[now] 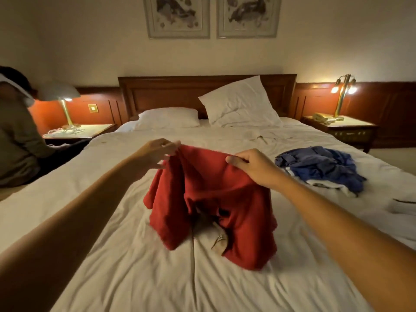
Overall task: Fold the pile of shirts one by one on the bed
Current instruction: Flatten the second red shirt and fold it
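Pinching top of red shirt (209, 199), left hand (157, 154), right hand (255, 168), hem touching bed (112, 271)

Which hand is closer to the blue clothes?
The right hand. It grips the red shirt beside the blue clothes; the left hand holds the shirt's other end, farther away.

left fingers (173, 145): my tips blur where they meet the red shirt (209, 199)
brownish scrap (219, 244): half under the shirt, can't tell what
blue pile (319, 167): crumpled, shirt count unclear
person (15, 136), left edge: cut off
framed prints (177, 16), top: upper edges cut off
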